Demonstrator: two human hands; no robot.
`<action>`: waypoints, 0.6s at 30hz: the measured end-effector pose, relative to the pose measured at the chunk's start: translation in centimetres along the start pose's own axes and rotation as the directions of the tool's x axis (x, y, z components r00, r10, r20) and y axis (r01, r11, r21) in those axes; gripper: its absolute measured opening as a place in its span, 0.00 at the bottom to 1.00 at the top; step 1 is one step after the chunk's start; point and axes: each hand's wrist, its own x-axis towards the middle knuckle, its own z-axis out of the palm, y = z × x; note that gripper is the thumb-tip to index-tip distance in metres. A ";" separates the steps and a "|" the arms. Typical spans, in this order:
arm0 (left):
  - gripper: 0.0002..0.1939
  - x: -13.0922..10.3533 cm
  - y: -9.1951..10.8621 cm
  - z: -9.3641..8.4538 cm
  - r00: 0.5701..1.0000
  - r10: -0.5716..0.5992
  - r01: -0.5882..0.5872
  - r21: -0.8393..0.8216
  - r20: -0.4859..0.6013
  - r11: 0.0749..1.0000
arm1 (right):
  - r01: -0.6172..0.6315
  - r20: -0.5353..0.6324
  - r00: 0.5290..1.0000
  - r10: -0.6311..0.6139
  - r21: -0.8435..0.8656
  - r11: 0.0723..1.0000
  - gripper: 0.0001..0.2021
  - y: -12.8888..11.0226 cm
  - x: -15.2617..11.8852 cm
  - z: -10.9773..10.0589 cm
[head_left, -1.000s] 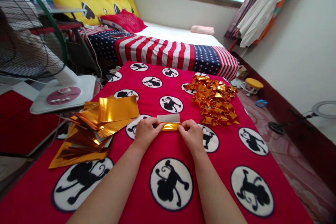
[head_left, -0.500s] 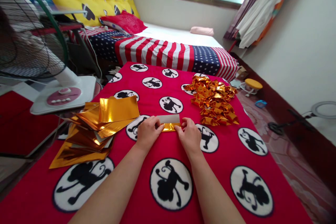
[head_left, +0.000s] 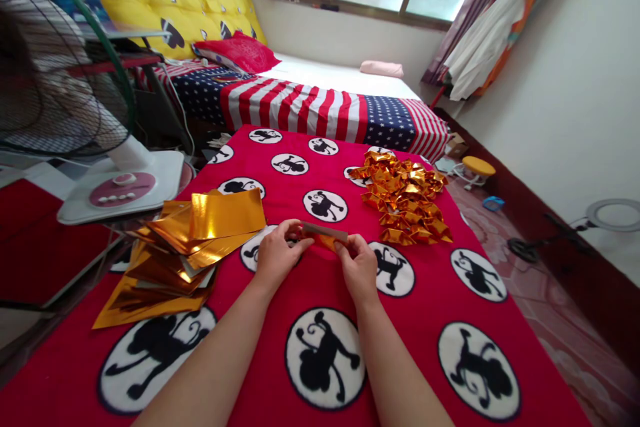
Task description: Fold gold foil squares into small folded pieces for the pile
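Observation:
A partly folded sheet of gold foil paper [head_left: 325, 234] is held between my two hands, its greyish back showing along the upper edge and gold below. My left hand [head_left: 281, 253] pinches its left end between thumb and fingers. At the right end, my right hand [head_left: 359, 265] grips it, thumb on the near side. To the left lies a loose stack of flat gold foil sheets [head_left: 227, 215]. Beyond my right hand is a heap of folded gold foil pieces [head_left: 407, 193].
A red cloth with monkey prints [head_left: 260, 360] covers the surface under my hands. An electric fan [head_left: 123, 180] stands at the left, with a person partly visible behind its cage. A bed [head_left: 320, 107] runs across the back. A yellow stool [head_left: 477, 165] is on the floor at right.
The foil paper has been raised and tilted, so its grey side now shows as a narrower strip with less gold visible. Both hands still hold its ends. The view has shifted slightly.

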 end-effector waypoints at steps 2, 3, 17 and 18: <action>0.19 0.2 -0.1 -0.1 0.999 -0.029 0.033 -0.123 0.029 0.992 | -0.013 0.044 0.999 0.007 0.140 0.990 0.09 -0.2 0.1 -0.1; 0.21 0.2 -0.2 -0.1 0.998 -0.045 0.053 -0.195 0.047 0.979 | -0.019 0.063 0.998 0.007 0.195 0.981 0.09 -0.2 0.2 -0.1; 0.23 0.4 0.5 -1.0 0.952 -0.177 0.287 -0.520 0.251 0.804 | -0.075 0.164 0.986 0.008 0.407 0.910 0.10 0.4 0.7 0.4; 0.23 0.4 0.5 -1.0 0.951 -0.186 0.291 -0.510 0.246 0.810 | -0.081 0.163 0.987 0.015 0.410 0.909 0.10 0.4 0.7 0.4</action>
